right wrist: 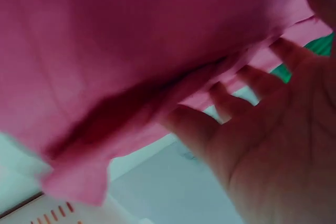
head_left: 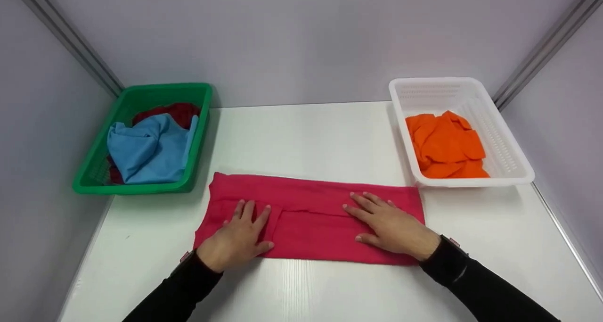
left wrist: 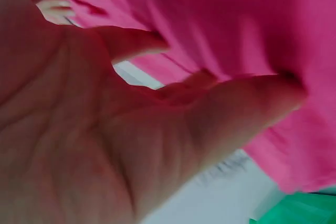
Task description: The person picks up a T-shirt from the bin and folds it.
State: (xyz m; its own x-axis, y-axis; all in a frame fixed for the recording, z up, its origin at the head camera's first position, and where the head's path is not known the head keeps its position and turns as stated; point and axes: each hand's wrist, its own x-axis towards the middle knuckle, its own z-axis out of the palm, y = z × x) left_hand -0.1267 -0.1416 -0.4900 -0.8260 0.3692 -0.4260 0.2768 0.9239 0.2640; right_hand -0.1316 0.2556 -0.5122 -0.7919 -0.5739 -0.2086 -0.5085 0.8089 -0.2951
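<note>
A pinkish-red cloth garment (head_left: pixel 315 237), folded into a long flat strip, lies across the white table. My left hand (head_left: pixel 240 239) rests on its left part with fingers spread, next to a short folded flap. On the right part my right hand (head_left: pixel 391 225) lies with spread fingers, the fingertips along the lengthwise fold edge. In the left wrist view the fingertips touch the pink cloth (left wrist: pixel 231 19). The right wrist view shows the fingertips at a loose fold of the cloth (right wrist: pixel 131 35).
A green basket (head_left: pixel 136 189) at the back left holds blue (head_left: pixel 153 147) and dark red (head_left: pixel 181 113) cloths. At the back right stands a white basket (head_left: pixel 476 182) with an orange cloth (head_left: pixel 445 145) inside. Pale panels (head_left: pixel 301 44) enclose the table at the back and sides.
</note>
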